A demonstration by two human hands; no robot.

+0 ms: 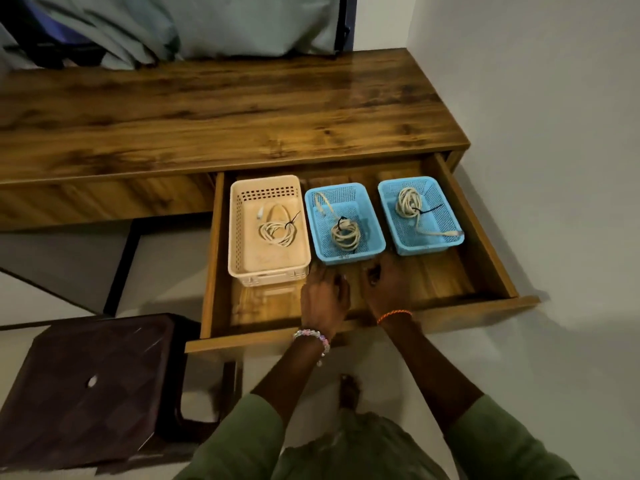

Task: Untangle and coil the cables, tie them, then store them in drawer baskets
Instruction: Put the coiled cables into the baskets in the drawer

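Both hands [356,292] hover just below the middle basket [346,251].

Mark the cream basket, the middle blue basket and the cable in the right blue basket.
cream basket [239,237], head view, on its left wall.
middle blue basket [372,216], head view, on its right wall.
cable in the right blue basket [408,202], head view, on the coiled loops.

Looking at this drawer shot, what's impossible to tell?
Head view only:
- Left hand and right hand: blurred, so fingertip contact with the middle blue basket is unclear.
- Cable plug types: too small.
- Drawer rear: hidden under the desktop.
- Dark stool: cut off by the left edge.
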